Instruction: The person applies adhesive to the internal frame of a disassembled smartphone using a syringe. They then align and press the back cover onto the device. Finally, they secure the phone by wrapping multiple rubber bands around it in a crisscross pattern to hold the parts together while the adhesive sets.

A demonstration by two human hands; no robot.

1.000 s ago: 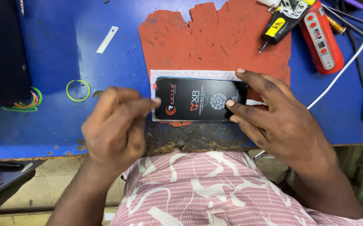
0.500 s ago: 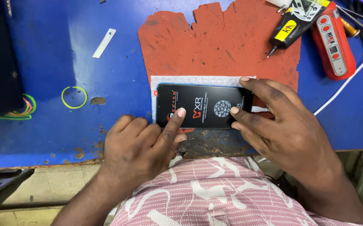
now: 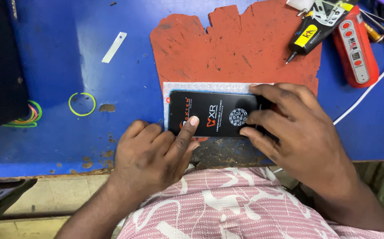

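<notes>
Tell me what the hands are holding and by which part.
The right hand steadies the black phone screen panel by its right end, fingers along the edges. The left hand only presses one fingertip on its lower face. It lies flat, not lifted.

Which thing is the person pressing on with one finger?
Start at the torn red mat on the blue table. At its near edge lies a flat black phone screen on white bubble wrap, between the left hand and the right hand. It is the only glossy black rectangle there.
</notes>
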